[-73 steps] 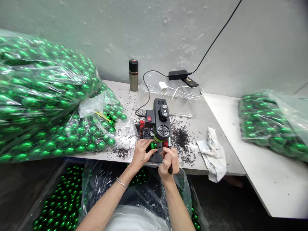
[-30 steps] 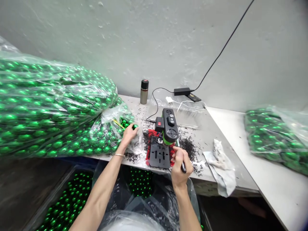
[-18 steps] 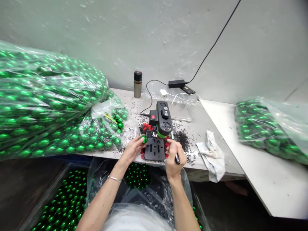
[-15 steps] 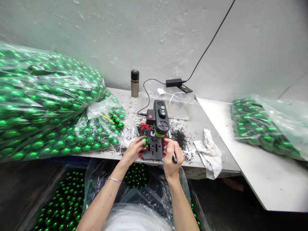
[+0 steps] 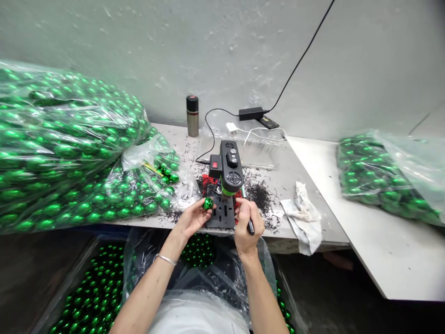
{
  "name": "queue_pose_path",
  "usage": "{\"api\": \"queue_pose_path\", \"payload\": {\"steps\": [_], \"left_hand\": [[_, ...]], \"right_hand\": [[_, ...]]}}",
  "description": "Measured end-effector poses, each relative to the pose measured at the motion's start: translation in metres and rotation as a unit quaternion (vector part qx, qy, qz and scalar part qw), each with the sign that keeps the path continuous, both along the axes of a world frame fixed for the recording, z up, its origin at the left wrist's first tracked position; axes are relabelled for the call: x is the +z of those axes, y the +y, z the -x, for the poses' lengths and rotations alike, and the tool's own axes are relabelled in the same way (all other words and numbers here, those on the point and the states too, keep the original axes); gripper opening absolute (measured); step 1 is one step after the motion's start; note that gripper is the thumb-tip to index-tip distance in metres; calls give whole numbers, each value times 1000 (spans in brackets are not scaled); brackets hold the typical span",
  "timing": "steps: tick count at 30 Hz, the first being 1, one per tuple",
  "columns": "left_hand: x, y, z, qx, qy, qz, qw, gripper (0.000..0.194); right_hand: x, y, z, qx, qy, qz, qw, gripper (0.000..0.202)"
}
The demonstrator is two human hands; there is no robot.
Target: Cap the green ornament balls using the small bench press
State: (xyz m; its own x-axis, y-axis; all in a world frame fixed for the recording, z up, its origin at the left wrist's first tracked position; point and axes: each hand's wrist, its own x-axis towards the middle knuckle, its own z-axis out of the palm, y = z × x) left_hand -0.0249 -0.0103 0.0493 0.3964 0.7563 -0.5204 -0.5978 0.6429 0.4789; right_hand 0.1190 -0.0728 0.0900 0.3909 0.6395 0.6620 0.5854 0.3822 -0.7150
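My left hand (image 5: pixel 193 217), palm partly turned up, holds a shiny green ball (image 5: pixel 207 203) in its fingertips. Dark spots show on the ball's upper side. It is just left of a small black bench machine (image 5: pixel 230 164) with round vents and a red switch, over the edge of its slotted base plate (image 5: pixel 220 214). My right hand (image 5: pixel 249 222) is wrapped round a slim rod with a black end (image 5: pixel 251 227), at the machine's right side. Whether that rod is fixed to the machine, I cannot tell.
Large clear bags of green balls (image 5: pixel 69 153) fill the left side; a smaller bag (image 5: pixel 378 171) lies right. Black shavings (image 5: pixel 257 197) litter the table. Also there are a flask (image 5: pixel 192 116), power adapter (image 5: pixel 251 113) and stained cloth (image 5: pixel 303 218). More balls (image 5: pixel 198 253) sit below the table edge.
My left hand has drawn the ball slightly left, away from the machine's head, and turned so more of the ball shows. My right hand keeps its grip on the rod.
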Motion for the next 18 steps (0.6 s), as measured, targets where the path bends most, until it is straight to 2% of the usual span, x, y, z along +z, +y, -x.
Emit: {"api": "queue_pose_path", "payload": {"steps": [4,7,11,13,15,18], "left_hand": [[-3,0,-6,10,68,-12,998,15],[-6,0,-9,8,128,-71,989,5],[-4,-2,-6,-30,177,-139,974,28],[-3,-12,-4,-106,198,-192,955,37],[-6,-31,-6,-233,205,-254,916,43],[-19,-70,-17,-438,207,-320,814,40]], "right_hand": [[0,0,0,-2,-1,-1,1000,25],[0,-1,0,-3,-1,0,1000,25],[-2,-1,0,5,0,-3,1000,25],[-2,-1,0,8,0,-4,1000,25],[-2,0,1,10,2,-8,1000,25],[-1,1,2,9,-1,-18,1000,25]]}}
